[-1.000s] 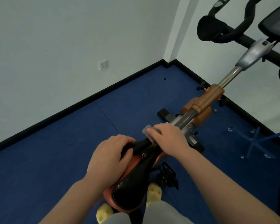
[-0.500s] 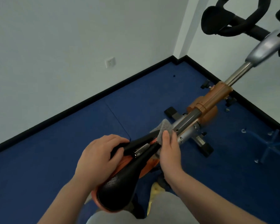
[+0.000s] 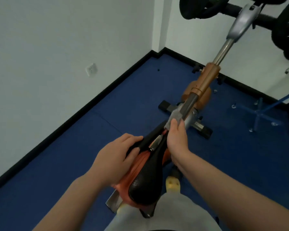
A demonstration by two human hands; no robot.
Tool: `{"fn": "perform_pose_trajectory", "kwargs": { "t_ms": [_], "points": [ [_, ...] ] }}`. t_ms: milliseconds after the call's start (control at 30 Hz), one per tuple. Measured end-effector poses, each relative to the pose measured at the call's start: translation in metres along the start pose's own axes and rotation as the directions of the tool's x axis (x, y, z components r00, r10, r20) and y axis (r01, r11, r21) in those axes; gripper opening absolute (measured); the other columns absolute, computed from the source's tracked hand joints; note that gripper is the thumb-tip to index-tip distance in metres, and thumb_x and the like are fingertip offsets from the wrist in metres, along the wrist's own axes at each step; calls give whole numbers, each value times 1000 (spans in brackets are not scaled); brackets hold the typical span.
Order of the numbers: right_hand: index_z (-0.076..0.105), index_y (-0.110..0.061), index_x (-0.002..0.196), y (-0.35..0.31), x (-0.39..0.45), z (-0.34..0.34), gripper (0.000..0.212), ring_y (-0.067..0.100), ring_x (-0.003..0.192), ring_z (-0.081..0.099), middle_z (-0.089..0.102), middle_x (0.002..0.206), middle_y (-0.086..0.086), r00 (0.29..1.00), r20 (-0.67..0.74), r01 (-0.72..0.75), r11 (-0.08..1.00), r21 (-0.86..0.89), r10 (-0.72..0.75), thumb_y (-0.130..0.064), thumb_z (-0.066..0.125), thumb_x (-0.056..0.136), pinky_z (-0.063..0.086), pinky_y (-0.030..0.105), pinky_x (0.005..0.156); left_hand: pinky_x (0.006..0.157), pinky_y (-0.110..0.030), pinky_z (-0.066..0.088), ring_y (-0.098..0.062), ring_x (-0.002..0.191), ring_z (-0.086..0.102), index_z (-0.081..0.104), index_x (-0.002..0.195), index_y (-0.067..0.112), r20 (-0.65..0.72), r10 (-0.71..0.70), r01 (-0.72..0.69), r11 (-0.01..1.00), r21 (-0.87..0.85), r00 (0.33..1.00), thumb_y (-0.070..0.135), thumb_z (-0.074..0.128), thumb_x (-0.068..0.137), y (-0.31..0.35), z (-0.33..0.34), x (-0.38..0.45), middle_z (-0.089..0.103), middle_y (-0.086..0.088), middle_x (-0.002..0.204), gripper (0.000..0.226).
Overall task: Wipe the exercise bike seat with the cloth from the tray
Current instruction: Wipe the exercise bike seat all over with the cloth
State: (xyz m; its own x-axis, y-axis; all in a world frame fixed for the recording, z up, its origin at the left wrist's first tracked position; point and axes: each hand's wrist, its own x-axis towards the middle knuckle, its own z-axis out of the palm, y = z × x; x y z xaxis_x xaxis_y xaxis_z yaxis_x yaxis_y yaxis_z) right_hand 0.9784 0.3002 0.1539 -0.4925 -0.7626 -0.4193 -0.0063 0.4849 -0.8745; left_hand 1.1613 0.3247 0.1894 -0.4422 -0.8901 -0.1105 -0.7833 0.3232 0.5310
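Head view: the exercise bike is seen on the blue floor. Its black seat is gripped by the left hand, fingers curled on it. The grey cloth is pinched at the seat's nose by the right hand.

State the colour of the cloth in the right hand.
Grey; the cloth, held by the right hand, shows in the head view.

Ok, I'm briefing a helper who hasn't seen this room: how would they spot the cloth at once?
Find the exercise bike on the blue floor and follow its black seat to the narrow front tip. There the right hand pinches the cloth: small, grey and fuzzy, unlike the smooth metal bar alongside it.
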Motion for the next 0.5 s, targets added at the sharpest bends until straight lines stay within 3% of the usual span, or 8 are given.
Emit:
{"fn": "perform_pose_trajectory", "kwargs": {
  "t_ms": [167, 267, 400, 500],
  "points": [
    [18, -29, 149, 17, -48, 4, 52, 24, 133, 41, 40, 147, 0, 1000, -1, -5, 1000, -16, 5, -43, 28, 100, 33, 43, 111, 72, -22, 47, 1, 96, 54, 50, 120, 39, -91, 40, -36, 999, 36, 995, 37, 41, 92, 0, 7, -1, 55, 23, 113, 29],
    [26, -25, 144, 26, -78, 7, 48, 25, 128, 45, 47, 135, -3, 998, 48, -45, 996, -71, 49, -45, 26, 100, 35, 37, 106, 74, -23, 48, 3, 98, 54, 54, 117, 38, -118, 27, -28, 1000, -8, 993, 38, 45, 91, -2, 7, 0, 57, 23, 112, 28],
    [19, -24, 150, 20, -62, 7, 56, 25, 133, 39, 38, 148, 3, 987, 34, -155, 988, 5, 155, -48, 25, 100, 31, 38, 111, 74, -22, 47, 2, 99, 54, 56, 117, 35, -135, 34, -40, 998, -44, 990, 36, 46, 91, -3, 8, -2, 59, 21, 112, 28],
    [26, -31, 145, 32, -91, 6, 52, 24, 127, 46, 46, 143, 1, 993, 59, -101, 994, -37, 103, -52, 28, 97, 36, 43, 108, 69, -18, 43, 2, 97, 55, 58, 116, 34, -155, 35, -47, 997, -69, 987, 34, 48, 91, -3, 8, -4, 60, 19, 110, 27]
  ]
}}
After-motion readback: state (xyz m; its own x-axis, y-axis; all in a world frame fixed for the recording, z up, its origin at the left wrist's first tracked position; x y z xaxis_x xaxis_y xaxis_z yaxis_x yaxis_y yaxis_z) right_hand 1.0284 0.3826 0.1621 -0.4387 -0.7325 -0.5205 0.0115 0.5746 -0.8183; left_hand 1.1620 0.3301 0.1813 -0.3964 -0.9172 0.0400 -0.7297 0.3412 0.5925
